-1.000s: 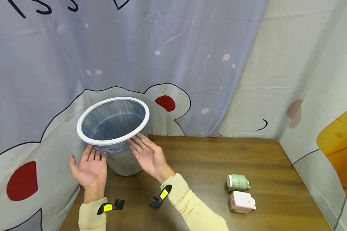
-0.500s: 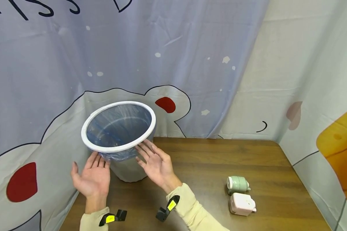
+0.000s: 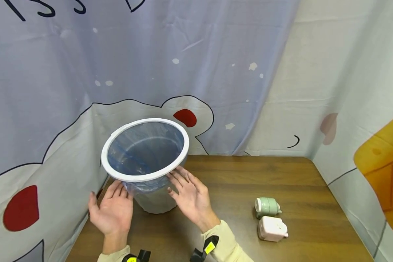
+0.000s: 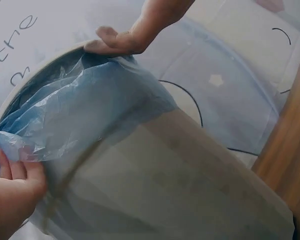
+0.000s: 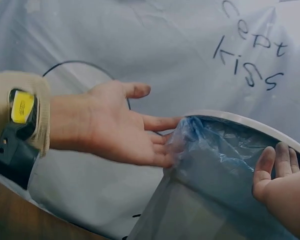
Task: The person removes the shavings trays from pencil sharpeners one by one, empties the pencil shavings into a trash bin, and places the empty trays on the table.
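Note:
A light-coloured trash bin (image 3: 155,201) with a white rim ring (image 3: 187,145) stands at the back left of the table. A translucent blue trash bag (image 3: 150,140) lines it and folds out below the ring. My left hand (image 3: 114,214) is palm up, its fairly straight fingertips at the bag's overhang on the near left side. In the left wrist view, film from the blue bag (image 4: 85,115) partly covers those fingers. My right hand (image 3: 193,198) lies along the near right side, fingers extended and fingertips just under the ring. Neither hand curls round the bin.
On the right of the wooden table (image 3: 229,189) lie a small green container (image 3: 267,206) and a pale pink container (image 3: 273,229), side by side. Behind and left of the bin hangs a printed curtain (image 3: 196,65), close to it.
The bin and its bag have moved to the right and nearer to me. Both hands have travelled along with it, fingertips staying by the rim. The two small containers have stayed put.

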A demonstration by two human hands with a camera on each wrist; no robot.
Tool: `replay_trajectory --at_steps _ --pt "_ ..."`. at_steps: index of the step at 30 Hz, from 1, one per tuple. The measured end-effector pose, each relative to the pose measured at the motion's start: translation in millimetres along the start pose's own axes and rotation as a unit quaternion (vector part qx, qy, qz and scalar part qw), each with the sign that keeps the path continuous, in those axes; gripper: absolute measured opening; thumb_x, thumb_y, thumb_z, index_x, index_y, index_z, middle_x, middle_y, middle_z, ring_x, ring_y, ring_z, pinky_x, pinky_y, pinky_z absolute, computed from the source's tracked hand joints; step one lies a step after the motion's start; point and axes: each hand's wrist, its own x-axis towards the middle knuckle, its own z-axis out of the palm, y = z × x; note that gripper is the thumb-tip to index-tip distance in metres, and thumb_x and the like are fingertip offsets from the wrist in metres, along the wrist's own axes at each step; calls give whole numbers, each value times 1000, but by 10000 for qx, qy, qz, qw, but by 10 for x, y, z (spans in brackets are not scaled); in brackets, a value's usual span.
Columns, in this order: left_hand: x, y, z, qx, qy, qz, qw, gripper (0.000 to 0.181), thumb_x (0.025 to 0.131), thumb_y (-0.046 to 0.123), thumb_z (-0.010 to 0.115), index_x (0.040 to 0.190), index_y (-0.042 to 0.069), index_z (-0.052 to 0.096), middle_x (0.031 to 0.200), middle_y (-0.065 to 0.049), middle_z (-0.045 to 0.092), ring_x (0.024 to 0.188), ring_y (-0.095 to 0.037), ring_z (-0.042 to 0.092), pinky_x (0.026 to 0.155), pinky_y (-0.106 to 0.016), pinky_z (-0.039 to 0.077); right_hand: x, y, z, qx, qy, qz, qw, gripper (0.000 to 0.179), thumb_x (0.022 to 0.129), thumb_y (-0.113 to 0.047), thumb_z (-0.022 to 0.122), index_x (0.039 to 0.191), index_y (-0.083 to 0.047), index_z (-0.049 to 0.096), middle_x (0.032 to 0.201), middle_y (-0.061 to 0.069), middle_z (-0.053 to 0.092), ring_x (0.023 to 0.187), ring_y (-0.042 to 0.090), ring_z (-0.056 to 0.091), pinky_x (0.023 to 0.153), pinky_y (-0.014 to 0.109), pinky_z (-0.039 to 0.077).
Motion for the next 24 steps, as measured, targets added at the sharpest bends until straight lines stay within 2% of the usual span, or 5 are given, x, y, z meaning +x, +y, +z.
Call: replay_trajectory --at_steps 6,12,18,24 --pt "-91 -123 35 279 -242 -313 9988 79 95 54 27 115 -19 50 108 -28 49 106 -34 43 93 -41 31 -203 -121 -20 -65 154 -113 9998 35 100 -29 29 128 -11 40 128 6 46 122 21 39 87 33 38" --pt "-128 -222 13 274 -814 -709 9938 84 94 56 17 119 -18 47 114 -26 48 108 -32 41 95 -38 28 -358 -236 -79 -107 218 -206 9995 30 101 -25 26 124 -14 43 125 4 48 120 19 41 85 32 39" --pt "-131 -320 -1 183 -1276 -931 9873 87 94 56 9 123 -19 43 116 -27 49 107 -33 42 93 -39 30 -491 -350 -150 -147 95 -305 9994 32 102 -23 22 122 -15 47 122 3 51 116 20 44 85 32 41" --pt "-143 -458 16 180 -1420 -1077 9838 88 95 54 4 123 -19 43 117 -27 50 108 -34 43 95 -40 30 -625 -468 -203 -214 -149 -424 9988 36 102 -18 17 124 -14 45 124 4 49 117 22 43 85 32 41"
